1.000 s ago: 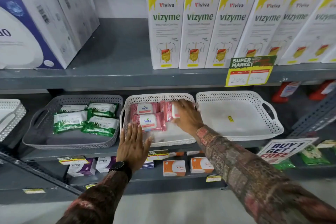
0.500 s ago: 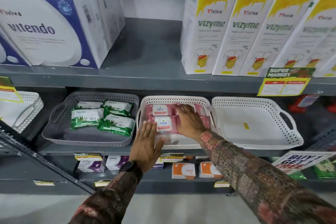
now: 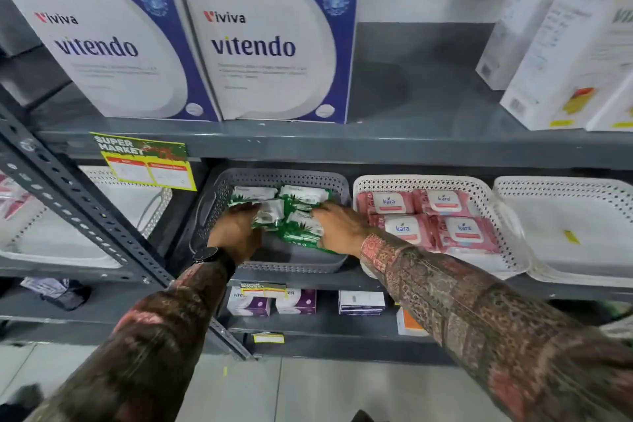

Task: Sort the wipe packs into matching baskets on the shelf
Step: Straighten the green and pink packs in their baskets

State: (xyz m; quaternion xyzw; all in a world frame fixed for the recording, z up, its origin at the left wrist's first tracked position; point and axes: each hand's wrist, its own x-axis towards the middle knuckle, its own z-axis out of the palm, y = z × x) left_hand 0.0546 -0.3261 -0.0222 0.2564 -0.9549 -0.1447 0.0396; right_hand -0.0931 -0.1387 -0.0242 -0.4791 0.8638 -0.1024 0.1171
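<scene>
Several green wipe packs (image 3: 303, 196) lie in the grey basket (image 3: 274, 176) on the middle shelf. Both my hands are inside that basket. My left hand (image 3: 236, 231) grips a green pack (image 3: 270, 214) at the basket's left side. My right hand (image 3: 340, 229) holds another green pack (image 3: 303, 231) at the right side, fingers over its top. Several pink Kara wipe packs (image 3: 404, 228) fill the white basket (image 3: 421, 180) just to the right, two rows deep.
A white basket (image 3: 561, 183) with only a small yellow tag stands at the far right, another white basket (image 3: 102, 253) at the far left behind a slanted metal brace (image 3: 78, 205). Vitendo boxes (image 3: 267, 44) and Vizyme cartons (image 3: 561, 44) stand on the shelf above.
Both hands have left the pink packs in the white basket and moved left into the grey basket, where they now grip green packs. The camera has swung left.
</scene>
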